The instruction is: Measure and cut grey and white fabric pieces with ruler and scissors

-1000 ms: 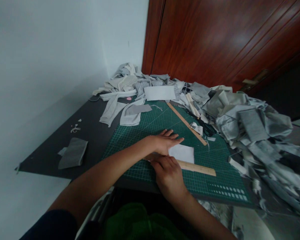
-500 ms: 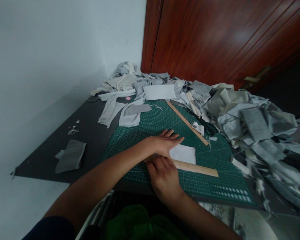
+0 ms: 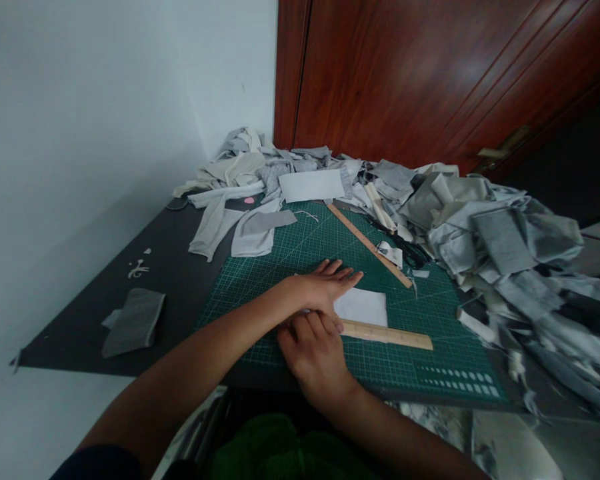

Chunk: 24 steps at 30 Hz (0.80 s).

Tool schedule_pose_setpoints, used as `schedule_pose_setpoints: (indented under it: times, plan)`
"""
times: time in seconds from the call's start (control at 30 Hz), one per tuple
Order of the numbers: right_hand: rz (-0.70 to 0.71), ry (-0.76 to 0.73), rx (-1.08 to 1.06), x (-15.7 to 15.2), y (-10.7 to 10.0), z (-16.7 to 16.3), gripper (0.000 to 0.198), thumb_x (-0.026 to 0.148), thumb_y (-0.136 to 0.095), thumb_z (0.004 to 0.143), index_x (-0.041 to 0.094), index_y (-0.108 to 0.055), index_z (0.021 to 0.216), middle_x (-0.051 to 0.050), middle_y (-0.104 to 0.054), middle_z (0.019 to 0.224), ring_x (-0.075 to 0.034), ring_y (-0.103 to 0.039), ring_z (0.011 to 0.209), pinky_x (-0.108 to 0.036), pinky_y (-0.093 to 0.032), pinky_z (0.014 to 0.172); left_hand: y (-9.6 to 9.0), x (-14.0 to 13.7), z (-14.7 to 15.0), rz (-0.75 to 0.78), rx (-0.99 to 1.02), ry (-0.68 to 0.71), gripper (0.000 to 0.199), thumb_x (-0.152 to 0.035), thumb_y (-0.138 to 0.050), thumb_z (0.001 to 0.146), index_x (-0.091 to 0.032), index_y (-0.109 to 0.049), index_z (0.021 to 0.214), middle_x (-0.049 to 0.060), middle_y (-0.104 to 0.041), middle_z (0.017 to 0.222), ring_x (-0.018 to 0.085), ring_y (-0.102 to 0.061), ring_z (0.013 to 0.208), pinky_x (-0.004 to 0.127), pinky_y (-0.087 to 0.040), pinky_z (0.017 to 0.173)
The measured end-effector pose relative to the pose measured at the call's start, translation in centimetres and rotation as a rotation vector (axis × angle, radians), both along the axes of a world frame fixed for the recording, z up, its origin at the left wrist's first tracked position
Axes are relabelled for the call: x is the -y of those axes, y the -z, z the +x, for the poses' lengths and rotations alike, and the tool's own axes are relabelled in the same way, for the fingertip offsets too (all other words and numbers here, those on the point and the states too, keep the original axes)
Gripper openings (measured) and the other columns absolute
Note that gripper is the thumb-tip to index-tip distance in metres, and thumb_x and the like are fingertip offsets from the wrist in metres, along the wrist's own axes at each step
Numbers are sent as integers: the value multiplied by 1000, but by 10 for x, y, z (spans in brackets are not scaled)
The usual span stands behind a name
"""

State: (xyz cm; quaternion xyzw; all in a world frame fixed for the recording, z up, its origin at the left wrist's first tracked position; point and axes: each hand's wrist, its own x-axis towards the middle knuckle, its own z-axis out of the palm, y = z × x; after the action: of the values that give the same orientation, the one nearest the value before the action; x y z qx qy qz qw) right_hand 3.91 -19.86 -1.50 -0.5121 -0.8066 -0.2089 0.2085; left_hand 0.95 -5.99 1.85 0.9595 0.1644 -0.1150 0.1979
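Pressing flat, we rest our left hand [image 3: 325, 291] on one white fabric rectangle [image 3: 363, 307]; right hand [image 3: 314, 348], fingers spread, pins one of two wooden rulers [image 3: 387, 334] on the gridded mat [image 3: 300, 253]

A green cutting mat [image 3: 300, 253] has bare room at its left and middle. A heaped pile of grey fabric scraps [image 3: 500, 253] crowds its right edge and far end. A long wooden ruler [image 3: 369, 245] lies slantwise across the far right part. The dark tabletop [image 3: 180, 267] left of the mat is open, apart from a folded grey piece [image 3: 133, 321] near its front edge.
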Motion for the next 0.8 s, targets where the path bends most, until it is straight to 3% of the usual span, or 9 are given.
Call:
schedule_pose_setpoints:
  times: [0.13, 0.23, 0.43, 0.63, 0.8]
  plan:
    - [-60, 10, 23, 8, -1, 14, 10, 12, -69, 88, 20, -68, 81, -6, -66, 79, -24, -55, 76, -38, -42, 74, -1, 1, 1, 26, -12, -12, 108, -39, -68, 81, -21, 1, 163, 9, -8, 170, 32, 4, 156, 50, -4, 126]
    - [-91, 25, 58, 16, -3, 27, 8, 11, -70, 87, 19, -70, 86, -7, -68, 83, -25, -57, 82, -38, -43, 78, -5, 2, 1, 27, -35, -17, 107, -31, -67, 81, -18, 0, 163, 11, -7, 170, 32, 3, 156, 48, -3, 126]
    - [-128, 36, 61, 23, -2, 44, 9, 10, -65, 91, 18, -71, 91, -8, -70, 88, -27, -59, 92, -38, -43, 80, -6, 3, 1, -8, -13, -15, 109, -32, -69, 80, -15, 0, 163, 13, -6, 170, 33, 4, 156, 49, -2, 126]
    - [-112, -14, 6, 16, 0, 32, 13, 9, -60, 94, 16, -70, 89, -8, -69, 85, -25, -57, 85, -39, -42, 81, -3, 2, 1, 15, -24, -23, 108, -26, -65, 79, -20, 3, 163, 11, -6, 171, 31, 4, 156, 48, -3, 126]
    - [-101, -56, -32, 5, -1, 14, 14, 12, -59, 95, 17, -68, 85, -8, -67, 83, -24, -55, 81, -39, -40, 78, 4, -2, 2, -11, 5, -16, 110, -36, -67, 80, -24, 6, 162, 9, -4, 171, 32, 7, 156, 51, -2, 125]
